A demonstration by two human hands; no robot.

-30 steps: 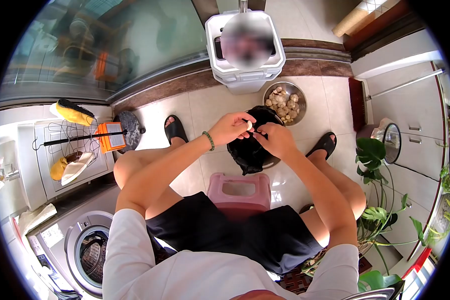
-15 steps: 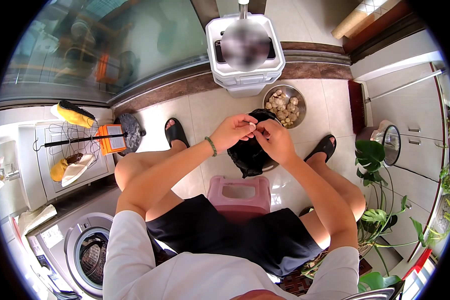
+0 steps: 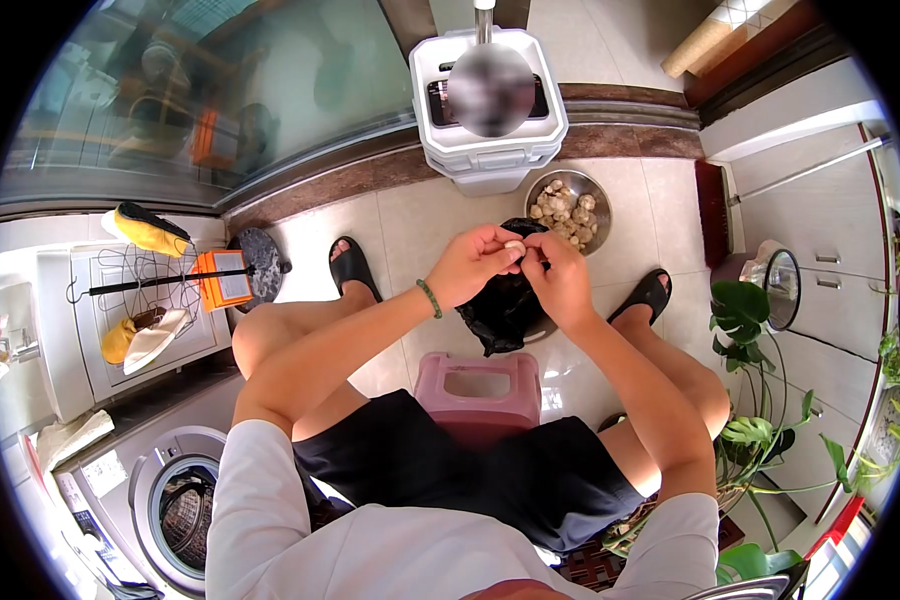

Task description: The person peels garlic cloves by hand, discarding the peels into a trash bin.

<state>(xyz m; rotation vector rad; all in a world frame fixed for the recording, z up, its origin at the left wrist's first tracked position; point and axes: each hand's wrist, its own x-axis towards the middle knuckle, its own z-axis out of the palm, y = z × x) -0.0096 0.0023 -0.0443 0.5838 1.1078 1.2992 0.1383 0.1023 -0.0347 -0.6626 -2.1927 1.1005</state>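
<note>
Left hand [image 3: 472, 267]: thumb and fingers pinched on a pale clove [image 3: 515, 248], located over the far edge of the black bag [image 3: 500, 312]. Right hand [image 3: 558, 280]: fingertips bent in at the clove; its grip I can't make out. Steel bowl [image 3: 608, 218]: just beyond the bag. Floor tile [image 3: 410, 225] leaves side room between bag and sandals [image 3: 351, 270]

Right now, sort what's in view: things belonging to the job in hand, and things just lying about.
Likely in the job:
small pale piece in the bare left hand
crumpled black plastic bag beneath
round metal bowl of whitish bulbs

Apparently just lying about:
pink plastic stool
orange rectangular box
green broad-leaved plant
</note>
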